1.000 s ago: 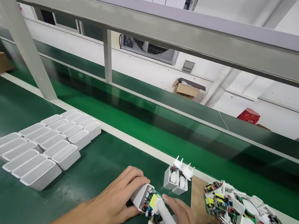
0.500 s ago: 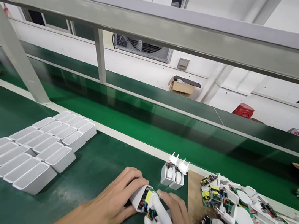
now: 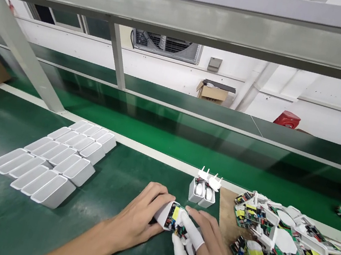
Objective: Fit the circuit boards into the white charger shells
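Observation:
My left hand (image 3: 136, 218) is closed around a white plastic charger case (image 3: 162, 215), its open end tilted toward my right hand. Thumb and forefinger of my right hand (image 3: 211, 251) wear white finger cots and pinch a circuit board (image 3: 174, 219) with yellow tape. That board sits at the mouth of the case, with its near end between my right fingers; how deep it reaches inside is hidden. Just beyond my hands stand two upright cases (image 3: 195, 195) with boards in them and white plug pieces (image 3: 214, 182) with pins on top.
Rows of open white cases (image 3: 58, 191) stand on the green table (image 3: 87, 244) at left. A heap of circuit boards (image 3: 287, 249) covers the brown board (image 3: 227, 208) at right. Behind lies a green belt (image 3: 155, 136), with a metal post (image 3: 35, 51) at left.
The view has shifted slightly, so the scene sits a little higher and further right. Both hands keep their hold on the case and the circuit board, with little visible movement between them.

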A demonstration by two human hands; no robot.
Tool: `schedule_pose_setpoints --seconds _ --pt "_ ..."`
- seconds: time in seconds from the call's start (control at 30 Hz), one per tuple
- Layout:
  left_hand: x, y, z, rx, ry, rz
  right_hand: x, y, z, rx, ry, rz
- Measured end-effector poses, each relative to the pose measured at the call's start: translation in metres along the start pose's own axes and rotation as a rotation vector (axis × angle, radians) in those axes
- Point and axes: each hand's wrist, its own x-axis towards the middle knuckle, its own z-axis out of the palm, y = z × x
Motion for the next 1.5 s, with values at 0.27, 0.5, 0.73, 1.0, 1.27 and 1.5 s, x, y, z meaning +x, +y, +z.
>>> schedule_pose_setpoints --seconds 0.27,0.5,0.73,1.0,1.27,1.5 --pt "0.000 0.001 0.001 -0.004 -0.008 -0.008 -0.001 0.000 0.000 -0.032 0.002 -0.002" --pt "0.000 0.000 0.002 -0.033 0.004 -0.001 -0.002 -0.001 -0.001 -0.016 0.004 -0.013" --pt "-0.001 0.000 0.002 -0.062 0.004 -0.021 -0.006 0.002 -0.001 -0.039 -0.026 -0.008" --pt "-0.001 0.004 0.006 -0.177 -0.026 0.028 -0.002 0.004 -0.002 0.028 -0.002 0.003" --pt "-0.005 0.005 0.007 -0.653 -0.034 -0.216 -0.014 0.017 0.006 0.182 -0.107 0.126" --pt "-0.007 -0.001 0.012 -0.765 0.061 -0.284 0.000 0.000 0.020 0.191 -0.003 -0.046"
